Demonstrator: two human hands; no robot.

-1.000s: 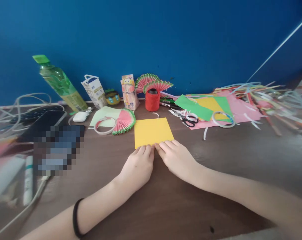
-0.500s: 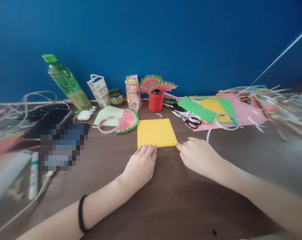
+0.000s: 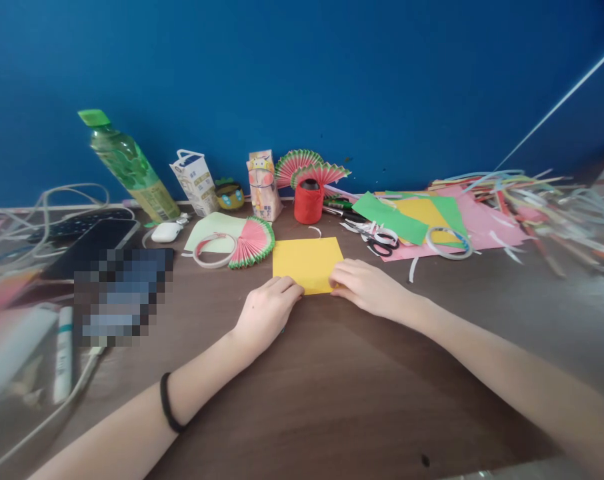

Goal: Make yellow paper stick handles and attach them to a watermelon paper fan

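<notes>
While your 2 hands cover the near corners of the yellow sheet [image 3: 305, 257], on the table [image 3: 312, 400] just R of the pink fan [image 3: 249, 247], press evenly & keep edges sq. L hand [image 3: 268, 312]: fingers together on paper; R hand [image 3: 367, 285]: fingers curled over edge. Can't tell if either pinches; L thumb, corners hidden. Strips [image 3: 537, 200], far R, blurred.

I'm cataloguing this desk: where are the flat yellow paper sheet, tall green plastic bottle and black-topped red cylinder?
Flat yellow paper sheet [image 3: 308, 263]: head view, middle.
Tall green plastic bottle [image 3: 131, 168]: head view, mid-body.
Black-topped red cylinder [image 3: 308, 205]: head view, red front.
</notes>
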